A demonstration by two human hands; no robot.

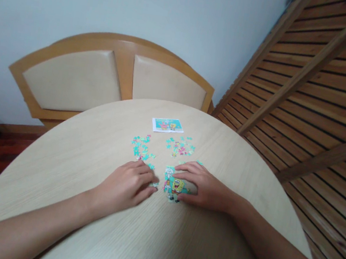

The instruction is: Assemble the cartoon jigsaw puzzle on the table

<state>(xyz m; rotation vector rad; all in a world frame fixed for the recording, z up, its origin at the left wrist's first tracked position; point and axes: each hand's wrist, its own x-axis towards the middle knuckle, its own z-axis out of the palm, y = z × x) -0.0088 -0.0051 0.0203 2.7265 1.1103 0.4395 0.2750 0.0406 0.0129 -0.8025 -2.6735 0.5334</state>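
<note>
On the table lies a partly joined jigsaw puzzle (177, 184) with a yellow square cartoon figure and a pale teal one. My right hand (199, 186) rests over its right side, fingers spread and curved, covering part of the picture. Just left of the puzzle, my left hand (135, 183) pinches a small jigsaw piece (154, 184) between thumb and fingers, apart from the joined part. Loose teal jigsaw pieces (141, 147) are scattered beyond my left hand. Another group of teal, pink and yellow pieces (181, 147) lies beyond the puzzle.
A picture card (167, 125) with cartoon figures lies farther back on the round wooden table (95, 136). Behind the table stands a bench back with beige padded panels (74, 78). A slatted wooden screen (310, 79) rises on the right.
</note>
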